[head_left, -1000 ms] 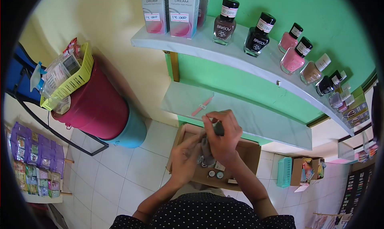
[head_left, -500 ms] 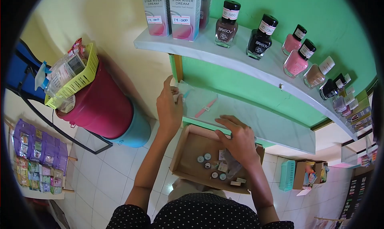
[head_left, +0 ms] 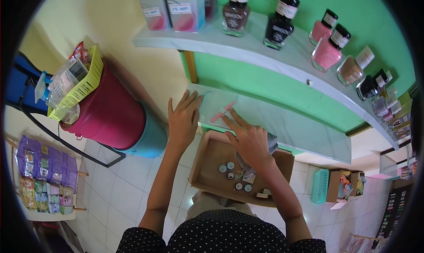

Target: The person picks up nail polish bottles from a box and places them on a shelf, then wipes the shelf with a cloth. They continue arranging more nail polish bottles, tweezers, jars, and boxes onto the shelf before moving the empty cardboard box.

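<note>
My left hand [head_left: 182, 122] is open, fingers spread at the left end of the lower marble-look shelf [head_left: 287, 129]. Beside its fingertips lies a clear plastic sleeve [head_left: 216, 96]. A slim pink stick-like tool [head_left: 223, 111] with a white label rests there at a slant. My right hand [head_left: 249, 140] reaches over the shelf's front edge, index and middle fingertips right at the pink tool. A grey cloth [head_left: 271, 143] is bunched under its palm and hangs down into the cardboard box [head_left: 207, 158]. Small round jars [head_left: 230, 166] sit in that box.
Nail polish bottles [head_left: 278, 23] and boxed polish [head_left: 183, 10] line the upper shelf, close above my hands. At left stand a red bin [head_left: 115, 107] and a yellow basket [head_left: 88, 85]. A turquoise basket [head_left: 320, 186] is on the floor at right.
My right hand has moved up and left to the pink tool, bringing the grey cloth up with it. My left hand has lowered and spread its fingers at the shelf. The view has shifted slightly.
</note>
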Motion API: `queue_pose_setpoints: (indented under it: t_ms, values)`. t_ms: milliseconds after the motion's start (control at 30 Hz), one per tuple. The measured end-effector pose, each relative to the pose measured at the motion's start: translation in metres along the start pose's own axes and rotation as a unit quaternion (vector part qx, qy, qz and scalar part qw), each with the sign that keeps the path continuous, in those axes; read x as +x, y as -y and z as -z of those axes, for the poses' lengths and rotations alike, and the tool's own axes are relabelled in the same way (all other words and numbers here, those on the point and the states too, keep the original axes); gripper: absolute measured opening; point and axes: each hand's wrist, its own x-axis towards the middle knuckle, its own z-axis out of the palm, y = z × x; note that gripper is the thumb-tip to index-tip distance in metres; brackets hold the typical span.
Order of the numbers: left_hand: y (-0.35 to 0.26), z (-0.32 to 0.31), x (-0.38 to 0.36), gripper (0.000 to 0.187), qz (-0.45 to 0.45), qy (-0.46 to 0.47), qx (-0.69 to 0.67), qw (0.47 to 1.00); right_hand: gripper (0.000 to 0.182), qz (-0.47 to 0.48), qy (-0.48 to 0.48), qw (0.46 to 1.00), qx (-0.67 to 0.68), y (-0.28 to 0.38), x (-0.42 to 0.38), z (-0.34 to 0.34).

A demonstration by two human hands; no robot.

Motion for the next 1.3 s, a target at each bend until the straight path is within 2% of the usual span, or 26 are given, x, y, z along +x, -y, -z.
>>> queue_pose_setpoints:
  t_ms: [67,133,233,367,433,467,500,567,600,633,700,733,767,800,833,867,900,967,1000,1067,1133,1167,1233,1300]
  values:
    - [0.001,-0.001,-0.001,0.029,-0.004,0.008,0.0,1.0,0.037,0.0,-0.005,1.0,0.011,-0.001,0.0,-0.002]
    - [0.001,-0.002,-0.002,0.029,0.002,-0.003,-0.009,1.0,0.033,0.055,-0.049,0.997,-0.005,-0.003,-0.001,-0.004]
    - [0.002,-0.003,0.0,0.029,-0.001,0.006,-0.003,1.0,0.033,0.016,-0.016,1.0,-0.008,-0.002,0.0,-0.004]
    - [-0.003,-0.002,-0.002,0.029,-0.004,-0.02,-0.013,1.0,0.03,0.017,-0.047,0.998,0.024,-0.006,-0.006,-0.005]
    - [-0.017,0.0,-0.012,0.029,0.003,-0.139,-0.096,0.986,0.024,0.015,-0.119,0.984,0.134,-0.006,-0.026,0.001]
    - [-0.021,-0.001,-0.02,0.028,-0.018,-0.178,-0.135,0.975,0.024,-0.002,-0.117,0.984,0.131,-0.007,-0.042,0.003]
    - [-0.026,-0.009,-0.034,0.028,-0.021,-0.159,-0.148,0.976,0.022,-0.023,-0.131,0.977,0.167,-0.008,-0.063,0.005]
    - [-0.031,-0.029,-0.072,0.029,-0.146,-0.264,-0.125,0.945,0.018,-0.1,-0.149,0.953,0.245,-0.011,-0.11,0.001]
    - [-0.034,-0.044,-0.095,0.031,-0.138,-0.205,-0.186,0.951,0.017,-0.154,-0.154,0.933,0.287,-0.011,-0.134,-0.005]
    - [-0.039,-0.059,-0.121,0.033,-0.129,-0.142,-0.242,0.951,0.016,-0.225,-0.137,0.927,0.267,-0.013,-0.163,-0.016]
    - [-0.043,-0.079,-0.162,0.041,-0.151,0.101,-0.218,0.959,0.014,-0.361,-0.108,0.897,0.232,-0.014,-0.22,-0.044]
    - [-0.045,-0.096,-0.182,0.043,-0.144,0.177,-0.218,0.949,0.014,-0.425,-0.095,0.874,0.216,-0.012,-0.243,-0.056]
    - [-0.046,-0.114,-0.203,0.045,-0.135,0.249,-0.214,0.935,0.014,-0.44,-0.097,0.867,0.214,-0.01,-0.262,-0.066]
    - [-0.043,-0.133,-0.23,0.045,-0.142,0.259,-0.221,0.93,0.015,-0.496,-0.087,0.833,0.228,-0.009,-0.277,-0.074]
    - [-0.037,-0.153,-0.26,0.048,-0.133,0.33,-0.183,0.916,0.015,-0.548,-0.077,0.798,0.24,-0.01,-0.288,-0.083]
    - [-0.031,-0.171,-0.289,0.05,-0.122,0.396,-0.144,0.898,0.015,-0.539,-0.089,0.805,0.234,-0.012,-0.295,-0.093]
    - [-0.023,-0.188,-0.313,0.05,-0.119,0.4,-0.151,0.896,0.015,-0.543,-0.085,0.804,0.228,-0.016,-0.3,-0.101]
    - [-0.009,-0.217,-0.349,0.043,-0.289,0.451,-0.041,0.844,0.015,-0.481,-0.06,0.853,0.194,-0.028,-0.302,-0.119]
    - [-0.013,-0.223,-0.354,0.043,-0.28,0.452,-0.044,0.846,0.014,-0.475,-0.037,0.86,0.185,-0.035,-0.304,-0.128]
    - [-0.022,-0.234,-0.362,0.028,-0.153,0.608,0.028,0.779,0.015,-0.456,0.006,0.873,0.172,-0.051,-0.309,-0.148]
    - [-0.021,-0.232,-0.38,0.022,-0.138,0.593,0.018,0.793,0.017,-0.43,0.09,0.889,0.133,-0.066,-0.311,-0.156]
    - [-0.02,-0.231,-0.386,0.016,-0.138,0.574,0.009,0.807,0.017,-0.421,0.095,0.892,0.137,-0.077,-0.313,-0.165]
    - [-0.017,-0.221,-0.4,0.018,-0.142,0.564,0.018,0.813,0.016,-0.422,0.198,0.874,0.141,-0.104,-0.316,-0.198]
    - [-0.013,-0.21,-0.416,0.019,-0.148,0.554,0.031,0.819,0.015,-0.401,0.198,0.886,0.12,-0.125,-0.309,-0.235]
